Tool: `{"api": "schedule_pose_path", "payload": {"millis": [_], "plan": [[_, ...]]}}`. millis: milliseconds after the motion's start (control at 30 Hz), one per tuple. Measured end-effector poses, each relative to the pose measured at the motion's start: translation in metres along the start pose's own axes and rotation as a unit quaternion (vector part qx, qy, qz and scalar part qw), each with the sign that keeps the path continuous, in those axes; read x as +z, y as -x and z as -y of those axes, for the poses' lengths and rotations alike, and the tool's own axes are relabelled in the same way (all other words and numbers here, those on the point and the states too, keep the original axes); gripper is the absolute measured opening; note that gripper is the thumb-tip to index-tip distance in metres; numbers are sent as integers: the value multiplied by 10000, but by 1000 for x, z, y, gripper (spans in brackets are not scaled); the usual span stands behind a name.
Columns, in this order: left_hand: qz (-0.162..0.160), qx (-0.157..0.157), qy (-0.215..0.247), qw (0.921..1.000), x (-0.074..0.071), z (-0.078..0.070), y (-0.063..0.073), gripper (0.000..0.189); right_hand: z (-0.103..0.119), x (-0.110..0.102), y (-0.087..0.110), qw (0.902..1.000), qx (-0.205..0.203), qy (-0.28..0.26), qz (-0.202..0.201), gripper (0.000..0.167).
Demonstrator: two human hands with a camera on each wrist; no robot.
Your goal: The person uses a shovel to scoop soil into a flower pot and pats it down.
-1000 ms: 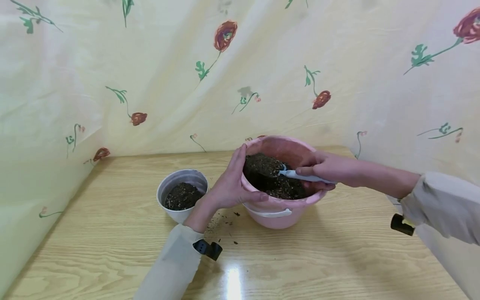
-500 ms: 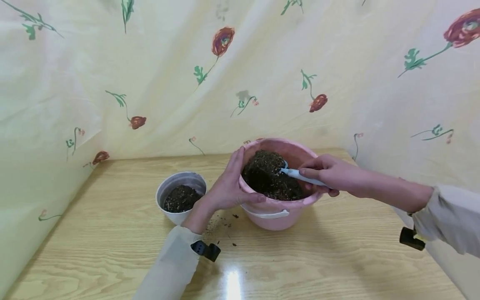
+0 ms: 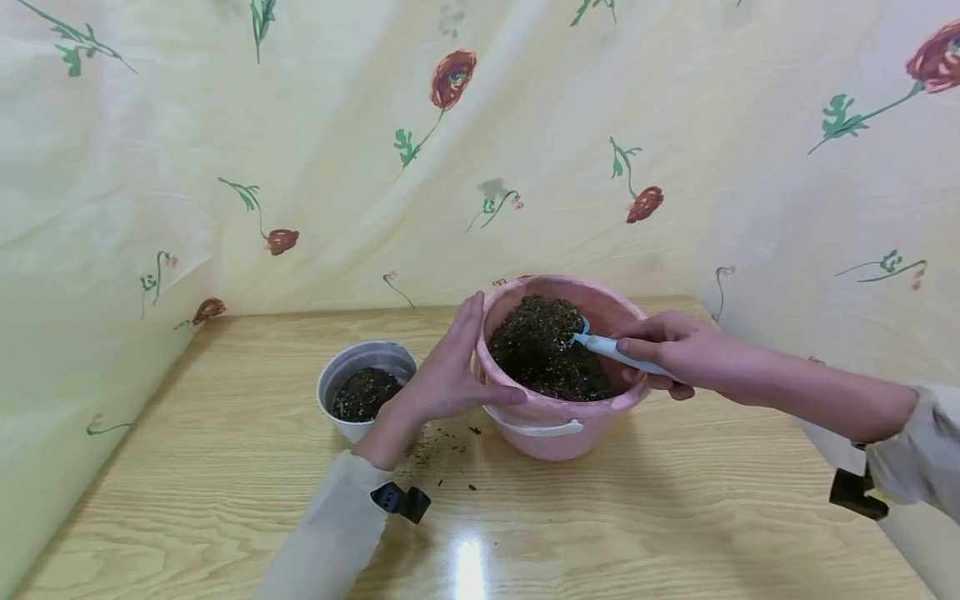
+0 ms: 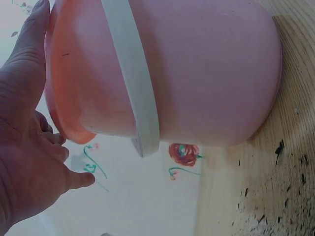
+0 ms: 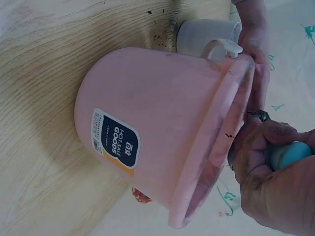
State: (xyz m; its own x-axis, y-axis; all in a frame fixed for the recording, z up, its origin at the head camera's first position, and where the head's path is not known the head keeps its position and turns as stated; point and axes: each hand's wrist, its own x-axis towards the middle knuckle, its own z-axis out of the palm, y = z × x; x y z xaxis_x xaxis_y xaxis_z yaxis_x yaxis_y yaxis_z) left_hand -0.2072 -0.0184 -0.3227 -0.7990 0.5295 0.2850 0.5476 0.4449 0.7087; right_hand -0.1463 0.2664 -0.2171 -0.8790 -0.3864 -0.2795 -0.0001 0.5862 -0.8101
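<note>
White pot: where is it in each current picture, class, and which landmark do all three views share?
Head: the white pot is left of centre, partly behind the left hand.
Left wrist: not in the picture.
Right wrist: near the top edge, right of centre, partly behind the pink bucket.
Shared landmark: the pink bucket, seen in all three.
</note>
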Motion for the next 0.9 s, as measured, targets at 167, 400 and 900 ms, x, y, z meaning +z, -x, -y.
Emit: {"api": "schedule_pose_path", "payload": {"millis": [167,400,900], "plan": [[-34,-203,-206,9996,-7,-3,8,135,4,1,4,9998,-71,-192,34,32],[-22,-264,-317,9991,-20,-6,16,135,13,0,8,9993,-344,-173,-9,32],[-132,-163,-602,9980,-53,-18,29,133,27,-13,21,10000,-50,26,-58,35]]}}
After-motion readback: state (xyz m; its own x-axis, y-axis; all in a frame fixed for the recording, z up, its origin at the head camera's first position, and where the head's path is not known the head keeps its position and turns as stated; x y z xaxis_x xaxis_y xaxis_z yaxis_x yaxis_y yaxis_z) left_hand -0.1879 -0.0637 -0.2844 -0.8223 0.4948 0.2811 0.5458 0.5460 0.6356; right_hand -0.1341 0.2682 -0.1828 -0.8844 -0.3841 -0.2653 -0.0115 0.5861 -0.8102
